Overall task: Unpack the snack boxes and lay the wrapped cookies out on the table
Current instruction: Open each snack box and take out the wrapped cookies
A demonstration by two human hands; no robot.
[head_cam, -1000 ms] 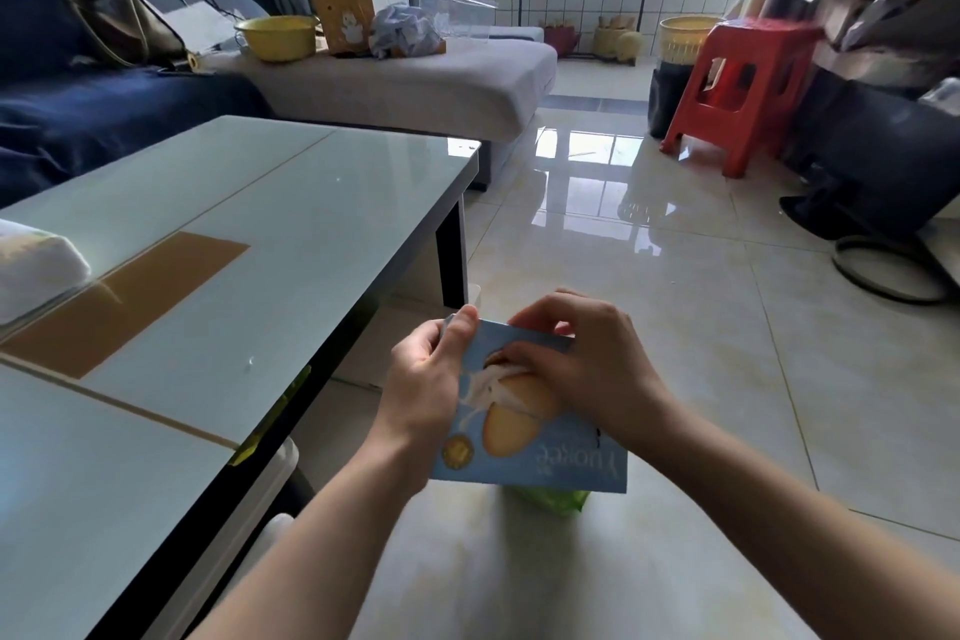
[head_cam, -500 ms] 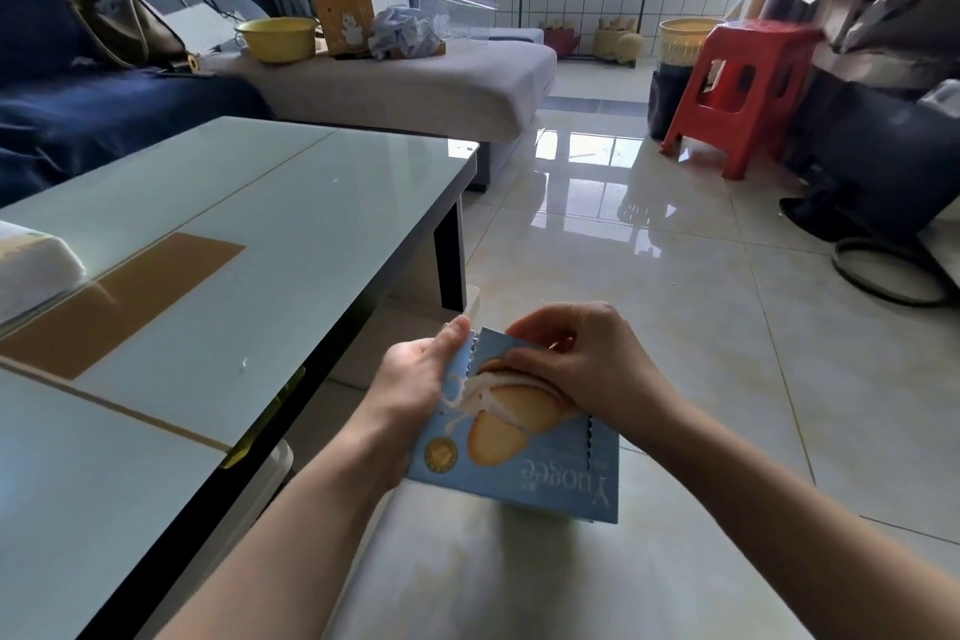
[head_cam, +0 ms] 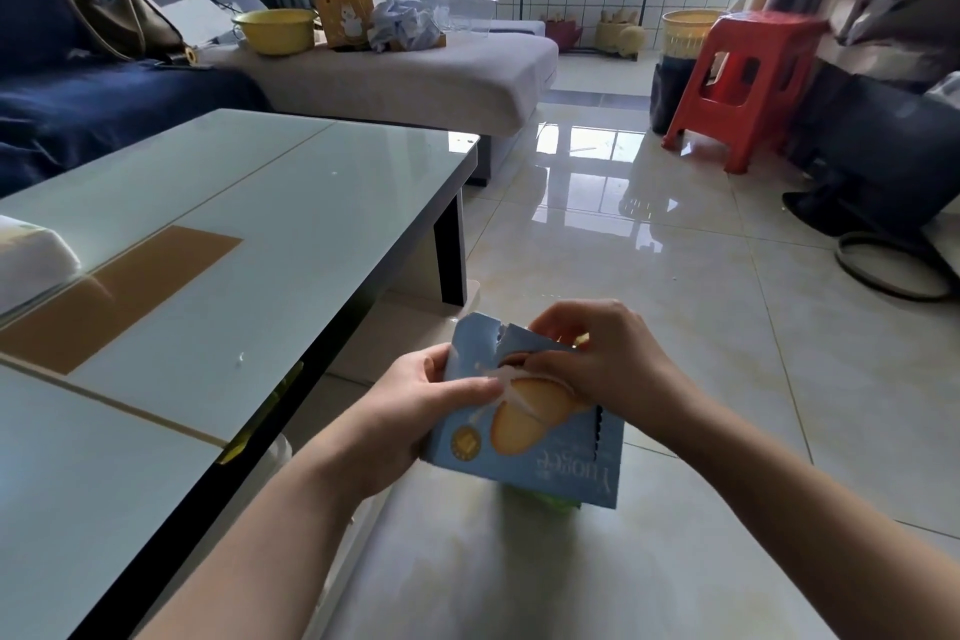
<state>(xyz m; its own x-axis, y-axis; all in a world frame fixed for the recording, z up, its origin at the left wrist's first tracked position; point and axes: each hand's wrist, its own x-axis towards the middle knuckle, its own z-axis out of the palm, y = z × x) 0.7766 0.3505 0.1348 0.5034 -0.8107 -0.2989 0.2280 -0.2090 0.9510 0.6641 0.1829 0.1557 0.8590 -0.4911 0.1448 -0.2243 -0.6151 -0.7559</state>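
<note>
Both hands grip one pale blue snack box (head_cam: 540, 437) held above the floor just right of the glass table (head_cam: 218, 244), the left hand (head_cam: 415, 411) curled round its left edge, the right hand (head_cam: 597, 369) pinching its torn top flap, a cookie printed on its front

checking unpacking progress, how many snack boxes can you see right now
1: a blue snack box, gripped by the left hand and right hand beside the table. Others may lie out of view.
</note>
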